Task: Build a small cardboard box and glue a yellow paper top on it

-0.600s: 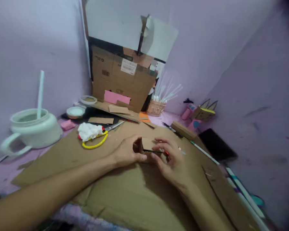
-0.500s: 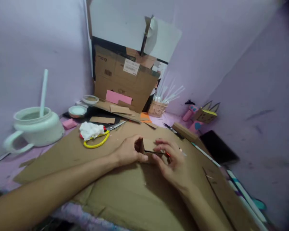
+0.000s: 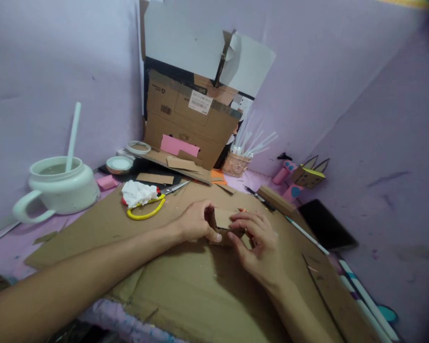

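Note:
A small cardboard box point(image 3: 224, 220) stands between my hands over a large flat cardboard sheet point(image 3: 186, 290). My left hand point(image 3: 196, 223) is closed around the box's left side, with the thumb along its near face. On the right, my right hand point(image 3: 253, 233) grips the box between the thumb at the front and the fingers laid on its top. The box's far side and part of its right end are hidden by the fingers. Beyond my left hand lie yellow-handled scissors point(image 3: 146, 212), partly under a crumpled white tissue point(image 3: 138, 193).
At left stands a white mug-shaped pot point(image 3: 66, 195) with a stick in it. A large cardboard box point(image 3: 193, 119) leans at the back, beside a basket of white sticks point(image 3: 238, 162). A dark phone-like slab point(image 3: 325, 224) and several long sticks line the right.
The whole view has shifted slightly right and become sharper. Both hands stay on the small box, with only slight finger movement. A small red-tipped item now shows behind the right fingers.

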### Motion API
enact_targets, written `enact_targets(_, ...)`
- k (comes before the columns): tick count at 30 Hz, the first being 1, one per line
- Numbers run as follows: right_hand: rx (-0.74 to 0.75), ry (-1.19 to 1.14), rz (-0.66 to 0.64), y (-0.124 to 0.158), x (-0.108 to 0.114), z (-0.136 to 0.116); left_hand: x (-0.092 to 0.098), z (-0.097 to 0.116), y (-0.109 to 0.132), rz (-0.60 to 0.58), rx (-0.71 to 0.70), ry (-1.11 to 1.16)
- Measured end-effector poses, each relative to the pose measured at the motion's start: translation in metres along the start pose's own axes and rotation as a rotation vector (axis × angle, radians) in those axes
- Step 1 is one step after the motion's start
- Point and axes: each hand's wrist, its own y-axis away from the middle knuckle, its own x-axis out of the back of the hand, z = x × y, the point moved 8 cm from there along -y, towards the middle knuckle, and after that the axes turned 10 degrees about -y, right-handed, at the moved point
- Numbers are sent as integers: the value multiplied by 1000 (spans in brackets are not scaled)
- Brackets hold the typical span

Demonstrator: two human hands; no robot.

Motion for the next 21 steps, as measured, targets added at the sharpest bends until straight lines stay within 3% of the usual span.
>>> enact_targets(21,32,158,-7,-4,-2,-11,2,2,-1,20,-8,-29)
